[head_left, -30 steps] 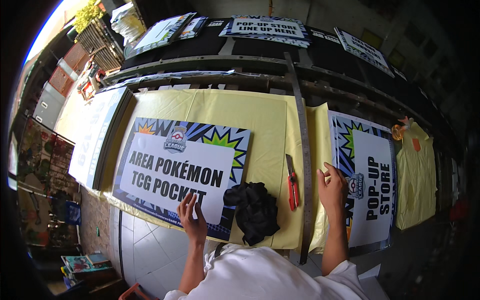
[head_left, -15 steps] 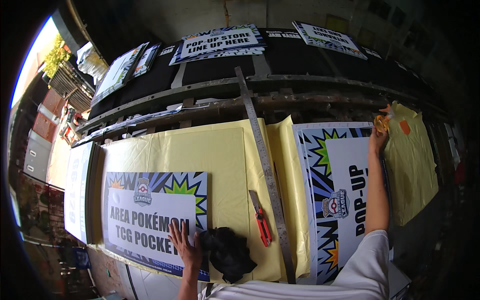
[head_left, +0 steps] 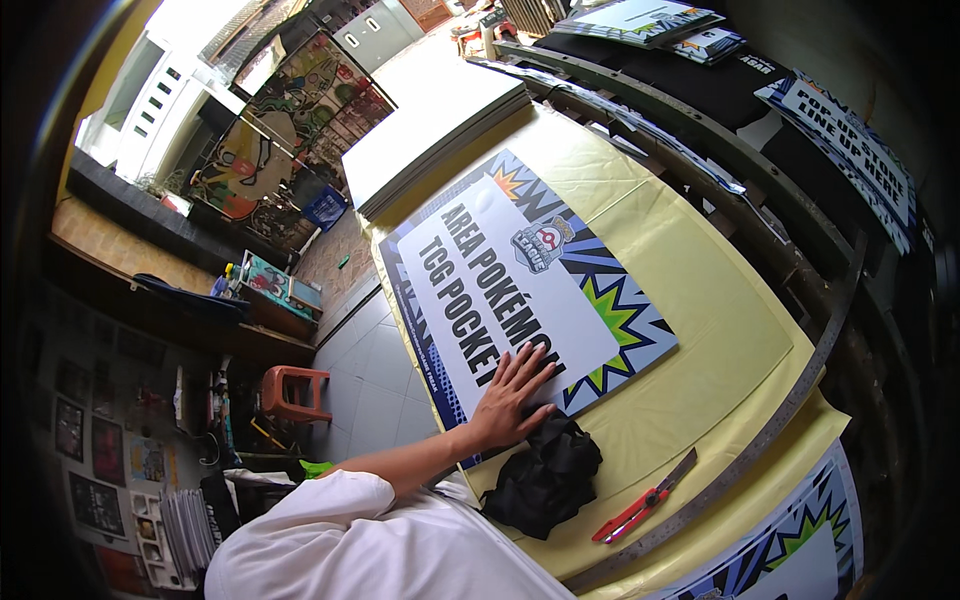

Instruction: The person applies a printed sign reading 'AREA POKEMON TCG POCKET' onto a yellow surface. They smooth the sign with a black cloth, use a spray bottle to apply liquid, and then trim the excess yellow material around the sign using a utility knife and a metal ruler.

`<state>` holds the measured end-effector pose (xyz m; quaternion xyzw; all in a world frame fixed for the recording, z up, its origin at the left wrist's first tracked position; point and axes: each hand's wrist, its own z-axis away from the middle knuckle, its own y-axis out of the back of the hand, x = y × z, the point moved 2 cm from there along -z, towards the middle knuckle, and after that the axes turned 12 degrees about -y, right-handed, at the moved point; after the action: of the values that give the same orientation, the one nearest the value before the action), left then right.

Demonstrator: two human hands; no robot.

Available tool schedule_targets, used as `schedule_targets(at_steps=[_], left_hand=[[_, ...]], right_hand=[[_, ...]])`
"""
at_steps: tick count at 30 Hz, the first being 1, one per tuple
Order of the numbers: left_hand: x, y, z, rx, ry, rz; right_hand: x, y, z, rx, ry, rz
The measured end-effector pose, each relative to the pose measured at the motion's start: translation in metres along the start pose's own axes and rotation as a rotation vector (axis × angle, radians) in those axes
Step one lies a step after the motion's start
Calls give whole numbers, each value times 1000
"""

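My left hand lies with fingers spread on a printed sign with a white centre, black lettering and a blue, green and orange border. A crumpled black cloth is just below the hand. A red utility knife with its blade out rests on the yellow covering, beside a long steel ruler. Part of another printed sign shows at bottom right. My right hand is out of view.
A thick stack of white boards is at the table's far end. Metal rails run along the right, with printed signs on a black surface beyond. An orange plastic stool stands on the floor at left, near a cluttered wall.
The view has swung toward the left. My left hand stays spread on the sign. My right hand, which reached to an orange object at the far right, has left the view.
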<state>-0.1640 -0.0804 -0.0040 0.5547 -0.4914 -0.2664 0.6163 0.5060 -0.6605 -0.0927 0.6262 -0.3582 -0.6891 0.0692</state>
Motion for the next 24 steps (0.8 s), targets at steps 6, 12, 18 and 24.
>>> schedule_targets(at_steps=[6,12,18,24], left_hand=[[1,-6,-9,1,-21,-4],[-3,-6,-6,-21,-53,-6],[-1,-14,-8,0,-53,47],[-2,-9,-8,29,-67,134]], right_hand=[[-20,3,50,-46,18,-69],[-68,31,166,-116,38,-195],[-135,85,296,-182,84,-337],[-186,115,427,-321,87,-513]])
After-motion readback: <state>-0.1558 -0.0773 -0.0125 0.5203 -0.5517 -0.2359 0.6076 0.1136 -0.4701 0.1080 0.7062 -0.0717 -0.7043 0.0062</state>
